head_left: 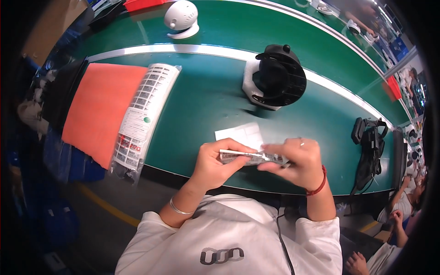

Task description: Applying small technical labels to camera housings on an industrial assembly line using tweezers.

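Green worktop (201,105) beneath the right hand (299,158)

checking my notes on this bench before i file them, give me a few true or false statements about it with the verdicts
1. The left hand pinches a small printed packet. True.
2. The red band is on the left wrist. False: it is on the right wrist; the left wears a silver bangle.
3. White paper shows just beyond the hands. True.
4. The round white device stands on the near side of the white strip. False: it stands beyond it.
5. The orange sheet lies left of the bagged label sheets. True.
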A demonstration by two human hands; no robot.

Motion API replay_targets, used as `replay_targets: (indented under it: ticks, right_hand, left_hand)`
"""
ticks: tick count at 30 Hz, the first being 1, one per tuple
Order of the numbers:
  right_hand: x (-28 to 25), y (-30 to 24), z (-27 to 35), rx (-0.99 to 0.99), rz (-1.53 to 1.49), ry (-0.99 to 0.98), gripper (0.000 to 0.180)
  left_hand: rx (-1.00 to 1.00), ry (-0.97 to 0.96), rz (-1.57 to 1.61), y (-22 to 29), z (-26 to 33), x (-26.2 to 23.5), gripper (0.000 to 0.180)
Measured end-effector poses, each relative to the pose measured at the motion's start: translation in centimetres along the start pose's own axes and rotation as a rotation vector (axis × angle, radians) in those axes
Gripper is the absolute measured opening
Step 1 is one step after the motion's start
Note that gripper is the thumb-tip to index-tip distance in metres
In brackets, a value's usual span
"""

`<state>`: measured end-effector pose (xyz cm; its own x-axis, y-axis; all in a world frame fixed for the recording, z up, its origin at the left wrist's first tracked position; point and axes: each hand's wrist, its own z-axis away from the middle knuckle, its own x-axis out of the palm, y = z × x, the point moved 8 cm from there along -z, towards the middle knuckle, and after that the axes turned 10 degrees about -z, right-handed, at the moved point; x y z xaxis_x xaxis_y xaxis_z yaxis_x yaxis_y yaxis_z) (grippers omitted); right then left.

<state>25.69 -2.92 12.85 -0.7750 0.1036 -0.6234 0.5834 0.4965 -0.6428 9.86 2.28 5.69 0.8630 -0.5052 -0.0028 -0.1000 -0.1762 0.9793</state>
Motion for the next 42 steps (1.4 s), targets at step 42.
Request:
replay_targets:
  ticks: [42]
  right_hand:
    - [-1.1, -4.3, 0.0, -0.086, -0.149, 0.129, 0.026]
  left_hand:
    - [0.243, 0.067, -0.387, 2.9, -0.1, -1.1, 0.048]
